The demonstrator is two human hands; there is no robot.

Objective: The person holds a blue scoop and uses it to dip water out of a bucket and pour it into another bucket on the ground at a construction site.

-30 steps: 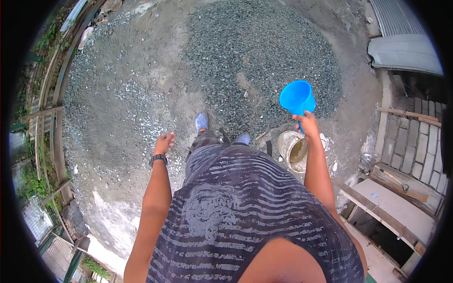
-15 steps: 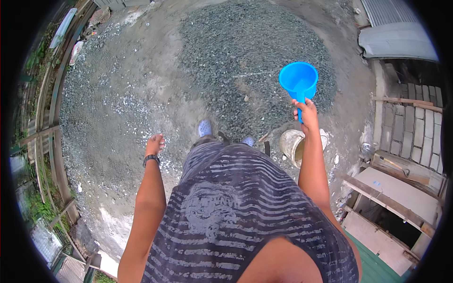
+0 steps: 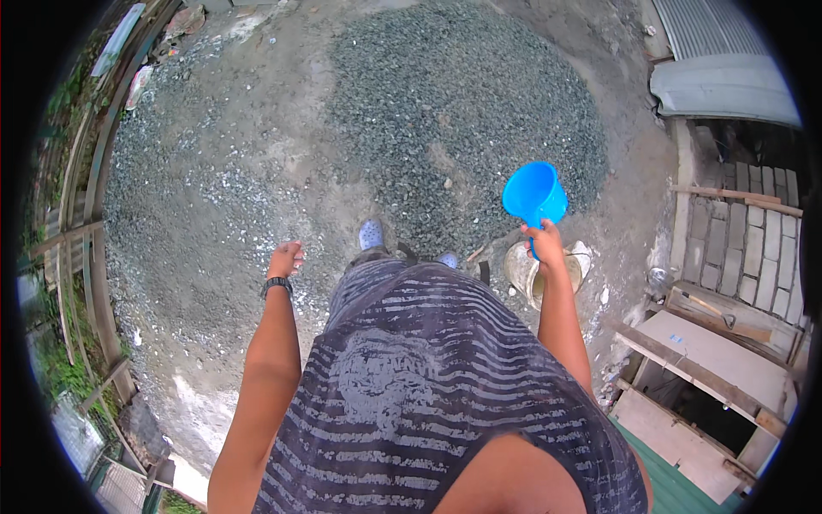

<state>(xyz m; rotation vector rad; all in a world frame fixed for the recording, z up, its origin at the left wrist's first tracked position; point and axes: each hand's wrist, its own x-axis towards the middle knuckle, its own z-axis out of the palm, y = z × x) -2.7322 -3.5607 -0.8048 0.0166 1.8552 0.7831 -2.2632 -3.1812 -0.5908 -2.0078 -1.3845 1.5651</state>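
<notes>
So you're standing on the dirt, looking straight down over your striped shirt (image 3: 428,385). Your right hand (image 3: 545,239) is wrapped around the handle of the blue plastic dipper (image 3: 534,194), fingers closed tight on it, and you're holding it out in front at about chest level with the open mouth tipped up and away from you. Compared to half a second ago it's sitting lower and closer in: back then the dipper was up over the edge of the gravel, now it's hanging just above and beyond the dirty white bucket (image 3: 541,270) by your right foot. A second ago it was in roughly this same spot, so it's gone up and come back down.

Your left hand (image 3: 284,257) is hanging free at your side, holding nothing, fingers loosely curled with a black watch (image 3: 276,285) on the wrist. It's barely shifted from the last frame.

Down below, your blue clogs (image 3: 371,233) are planted right at the near edge of the big grey gravel pile (image 3: 462,111), same as before. Off to the right there's a wooden platform (image 3: 719,360) and some paving blocks (image 3: 762,248), and further back a sheet of corrugated metal (image 3: 719,51).
</notes>
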